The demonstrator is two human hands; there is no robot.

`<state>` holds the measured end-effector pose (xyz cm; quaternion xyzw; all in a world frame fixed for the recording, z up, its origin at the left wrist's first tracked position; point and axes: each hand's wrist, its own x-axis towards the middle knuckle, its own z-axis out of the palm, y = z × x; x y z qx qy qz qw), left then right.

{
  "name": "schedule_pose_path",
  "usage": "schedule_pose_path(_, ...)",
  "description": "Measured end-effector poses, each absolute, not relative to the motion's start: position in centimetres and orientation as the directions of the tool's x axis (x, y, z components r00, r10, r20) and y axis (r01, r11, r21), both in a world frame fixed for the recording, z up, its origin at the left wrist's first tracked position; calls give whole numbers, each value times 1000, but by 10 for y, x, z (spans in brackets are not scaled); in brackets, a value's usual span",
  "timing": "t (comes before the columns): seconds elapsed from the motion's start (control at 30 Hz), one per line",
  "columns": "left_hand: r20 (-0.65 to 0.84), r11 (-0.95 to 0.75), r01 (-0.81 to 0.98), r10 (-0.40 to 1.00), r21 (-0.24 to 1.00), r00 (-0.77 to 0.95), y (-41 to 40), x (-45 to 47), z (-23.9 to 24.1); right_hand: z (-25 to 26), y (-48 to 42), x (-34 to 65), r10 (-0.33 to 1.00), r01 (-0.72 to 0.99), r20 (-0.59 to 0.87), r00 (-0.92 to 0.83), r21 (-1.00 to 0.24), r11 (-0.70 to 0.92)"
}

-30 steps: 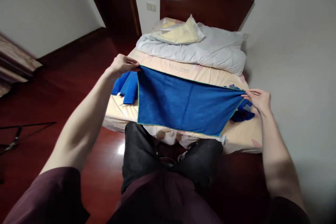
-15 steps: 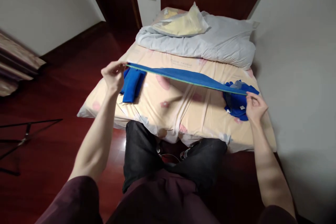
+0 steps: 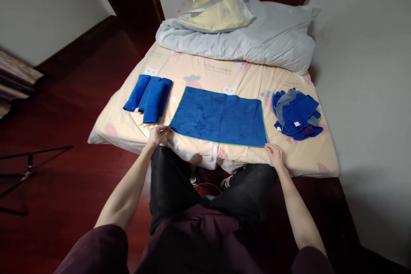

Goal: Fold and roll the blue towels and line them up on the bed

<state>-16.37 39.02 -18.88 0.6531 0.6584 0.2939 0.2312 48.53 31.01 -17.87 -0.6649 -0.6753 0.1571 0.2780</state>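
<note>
A blue towel (image 3: 221, 115) with a thin green edge lies spread flat on the bed, its near edge toward me. My left hand (image 3: 158, 134) is closed on its near left corner. At the near right corner, my right hand (image 3: 275, 154) pinches the cloth. Left of the spread towel are several rolled or folded blue towels (image 3: 154, 100) side by side, one with a white tag. To the right sits a crumpled heap of blue and grey cloths (image 3: 296, 113) with white tags.
The bed (image 3: 112, 124) has a cream sheet with printed figures. A grey quilt (image 3: 276, 38) and a pale yellow pillow (image 3: 221, 15) lie at its head. A white wall (image 3: 372, 94) runs along the right. Black metal legs (image 3: 28, 167) stand on the floor at left.
Both hands have come down and nearer to me, laying the stretched towel flat on the bed. The rolled towels and the heap are now uncovered.
</note>
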Motion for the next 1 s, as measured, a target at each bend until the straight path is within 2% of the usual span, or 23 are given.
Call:
schedule_pose_path(0.07, 63, -72, 788, 997, 612, 42, 386, -166, -192, -178, 303, 484, 994, 906, 89, -64, -412, 96)
schedule_pose_path(0.17, 106, -237, 851, 971, 469, 212, 382, -164, -190, -174, 300, 481, 986, 966, 21, -166, -199, 167)
schedule_pose_path(0.3, 38, -326, 885, 942, 333, 333, 381, -159, -184, -173, 302, 480, 977, 976, -34, -212, -62, 210)
schedule_pose_path(0.4, -8, -312, 892, 943, 327, 333, 379, -164, -181, -172, 300, 483, 974, 975, -54, -221, -25, 220)
schedule_pose_path(0.6, -62, -327, 854, 922, 404, 382, 368, -182, -177, -161, 288, 479, 965, 974, -132, -228, -15, 228)
schedule_pose_path(0.73, -105, -327, 850, 910, 414, 401, 371, -185, -176, -147, 293, 466, 964, 996, -254, -80, 19, 87)
schedule_pose_path(0.87, -235, -273, 870, 890, 410, 390, 393, -181, -172, -133, 318, 446, 907, 990, -406, 114, 120, -71)
schedule_pose_path(0.93, -202, -250, 882, 914, 400, 351, 408, -163, -166, -128, 336, 422, 908, 989, -399, 129, 115, -90)
schedule_pose_path(0.97, -129, -255, 879, 935, 403, 331, 415, -146, -162, -127, 346, 404, 921, 993, -373, 112, 87, -85)
schedule_pose_path(1.0, -20, -274, 865, 950, 421, 311, 423, -125, -159, -126, 357, 381, 953, 996, -292, 84, 5, -86)
